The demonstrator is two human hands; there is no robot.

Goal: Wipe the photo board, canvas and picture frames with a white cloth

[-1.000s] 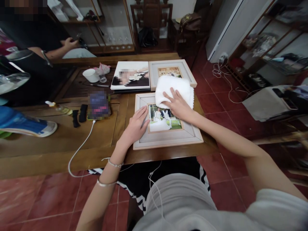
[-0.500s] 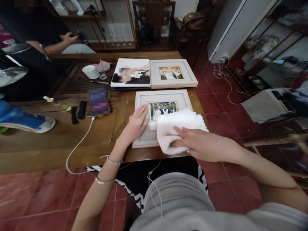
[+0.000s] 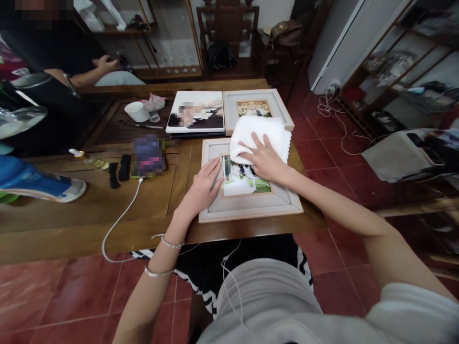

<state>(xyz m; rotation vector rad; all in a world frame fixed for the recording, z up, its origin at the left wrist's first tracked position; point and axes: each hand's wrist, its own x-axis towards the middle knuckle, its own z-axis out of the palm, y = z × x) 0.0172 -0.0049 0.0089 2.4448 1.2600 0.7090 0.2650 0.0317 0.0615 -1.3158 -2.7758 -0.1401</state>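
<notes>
A light wooden picture frame lies flat on the wooden table, with a photo of people outdoors in its middle. My left hand rests flat on the frame's left side, fingers stretched out. Under my right hand is a folded white cloth, held with the fingers spread over it. The cloth lies across the frame's upper part and the photo's top, and it overlaps the near edge of a second picture frame. Part of both photos is hidden by cloth and hand.
Left of the second frame lies a photo panel. Further left are a white cup, a phone on a white cable, a dropper bottle and a blue-and-white pack. Another person's hand shows across the table.
My right hand has pushed the white cloth away from me, from the frame's lower right to its upper edge. The frame's lower right corner is now uncovered. My left hand stays in place.
</notes>
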